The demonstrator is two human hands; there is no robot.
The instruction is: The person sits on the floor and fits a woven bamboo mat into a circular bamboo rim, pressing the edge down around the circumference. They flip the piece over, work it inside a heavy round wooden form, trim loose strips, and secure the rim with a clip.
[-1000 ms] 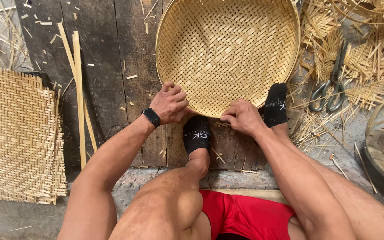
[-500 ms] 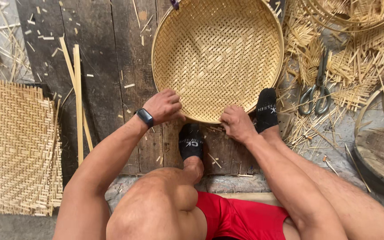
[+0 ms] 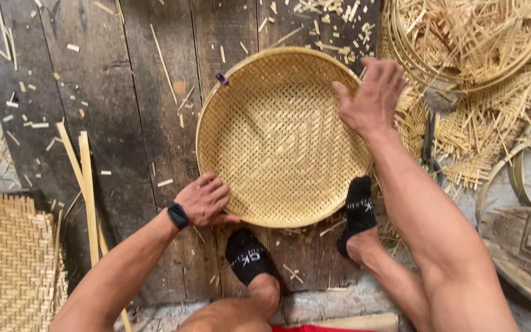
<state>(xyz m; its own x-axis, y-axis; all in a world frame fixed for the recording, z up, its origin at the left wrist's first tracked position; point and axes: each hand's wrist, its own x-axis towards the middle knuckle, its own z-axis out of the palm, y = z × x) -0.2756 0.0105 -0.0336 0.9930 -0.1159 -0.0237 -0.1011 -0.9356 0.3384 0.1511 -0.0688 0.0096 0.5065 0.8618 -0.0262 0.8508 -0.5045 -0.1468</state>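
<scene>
Bare dark wooden floorboards (image 3: 124, 110) left of the round woven bamboo tray (image 3: 278, 135) leave open passage, broken only by small chips and two long pale bamboo strips (image 3: 84, 178). To the right, a heap of bamboo offcuts and hoops (image 3: 480, 67) crowds the rim. Near the body, two black-socked feet (image 3: 302, 233) and a flat woven bamboo mat (image 3: 7, 264) hem the near edge.

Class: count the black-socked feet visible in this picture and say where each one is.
2. One black-socked foot is on the planks just below the round woven basket; the other touches its lower right rim.
</scene>
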